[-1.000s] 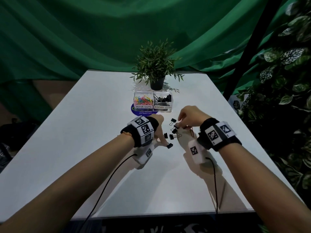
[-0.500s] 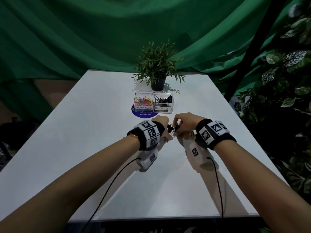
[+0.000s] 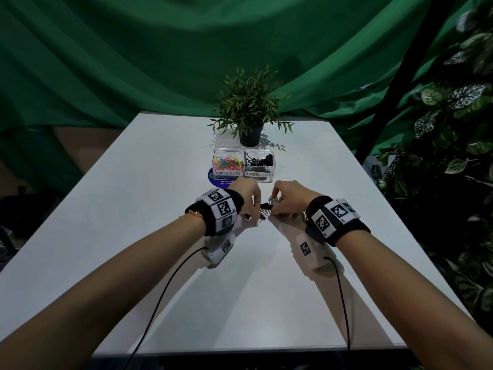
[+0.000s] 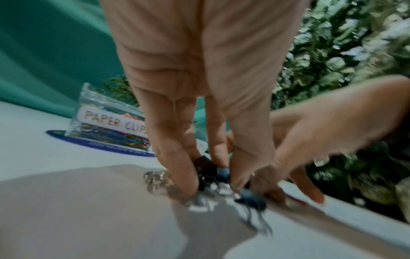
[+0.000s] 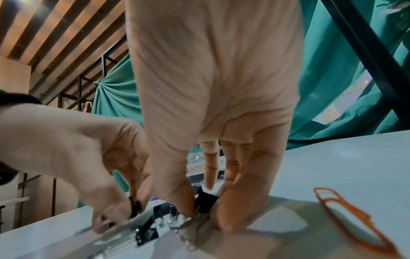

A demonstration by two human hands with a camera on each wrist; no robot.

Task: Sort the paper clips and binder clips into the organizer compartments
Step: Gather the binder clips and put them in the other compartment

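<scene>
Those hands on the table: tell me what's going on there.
A person is gathering loose binder clips on the table. The left hand and right hand both pinch clips, just short of the organizer. An orange paper clip lies loose beside the right hand.

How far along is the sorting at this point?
Mostly done: the paper clips compartment and binder clips compartment already hold clips. Left hand and right hand are gathering the last binder clips. An orange paper clip still lies on the table.
</scene>
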